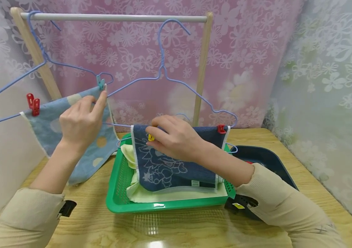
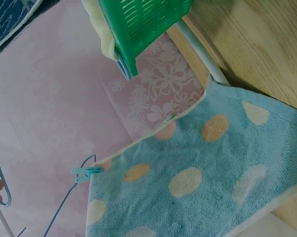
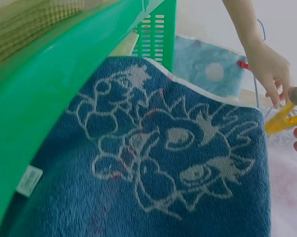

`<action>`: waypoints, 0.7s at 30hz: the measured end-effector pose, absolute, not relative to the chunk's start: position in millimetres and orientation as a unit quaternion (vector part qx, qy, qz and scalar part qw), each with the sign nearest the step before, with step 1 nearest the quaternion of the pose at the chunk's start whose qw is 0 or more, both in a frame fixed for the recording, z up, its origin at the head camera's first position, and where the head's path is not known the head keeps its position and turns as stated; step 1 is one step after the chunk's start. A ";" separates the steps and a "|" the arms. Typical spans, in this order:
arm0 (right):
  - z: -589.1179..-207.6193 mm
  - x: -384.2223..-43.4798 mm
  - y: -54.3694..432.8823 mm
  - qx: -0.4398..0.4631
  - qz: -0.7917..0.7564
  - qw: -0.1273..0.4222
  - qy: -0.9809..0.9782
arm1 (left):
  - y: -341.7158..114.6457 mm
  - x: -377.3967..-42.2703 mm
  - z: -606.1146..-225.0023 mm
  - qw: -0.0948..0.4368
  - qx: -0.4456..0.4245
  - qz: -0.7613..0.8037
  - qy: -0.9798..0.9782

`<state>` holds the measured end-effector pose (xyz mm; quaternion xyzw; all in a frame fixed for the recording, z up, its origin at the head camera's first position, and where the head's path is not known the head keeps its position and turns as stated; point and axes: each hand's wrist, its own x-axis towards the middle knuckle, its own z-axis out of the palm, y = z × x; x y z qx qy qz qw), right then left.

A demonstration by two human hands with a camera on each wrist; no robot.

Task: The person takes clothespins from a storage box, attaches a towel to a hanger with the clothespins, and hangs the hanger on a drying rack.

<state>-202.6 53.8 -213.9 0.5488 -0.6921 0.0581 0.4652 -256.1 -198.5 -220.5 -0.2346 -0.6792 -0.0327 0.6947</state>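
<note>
A navy towel [image 1: 176, 165] with a pale cartoon print hangs over the lower bar of a blue wire clothes hanger [image 1: 162, 51]. A red clothespin [image 1: 221, 129] sits at its right corner. My right hand [image 1: 177, 137] pinches a yellow clothespin [image 3: 281, 120] by the towel's left corner. My left hand [image 1: 81, 119] is at the left end of this hanger, and its fingertips touch the wire in the left wrist view; the hand partly hides that end. Behind it hangs a light blue dotted towel [image 2: 188, 173], held by a teal clothespin [image 2: 89, 171] and a red one [image 1: 33, 104].
A wooden rack with a white rod [image 1: 117, 17] stands behind, carrying the other blue hanger [image 1: 43, 58]. Below the navy towel, a green basket [image 1: 117, 203] holds pale yellow cloth [image 1: 138, 196]. At right sits a dark basin [image 1: 265, 155], partly behind my right sleeve.
</note>
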 end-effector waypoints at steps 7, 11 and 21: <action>-213.4 -203.0 45.0 0.556 0.142 0.436 -0.694 | -198.4 -256.5 -219.9 0.694 -0.234 -0.028 -0.680; -215.3 -204.1 41.8 0.551 0.131 0.441 -0.696 | -199.1 -256.7 -220.6 0.693 -0.234 -0.025 -0.682; -214.6 -207.0 36.4 0.564 0.108 0.469 -0.671 | -200.8 -256.4 -222.5 0.691 -0.233 -0.025 -0.684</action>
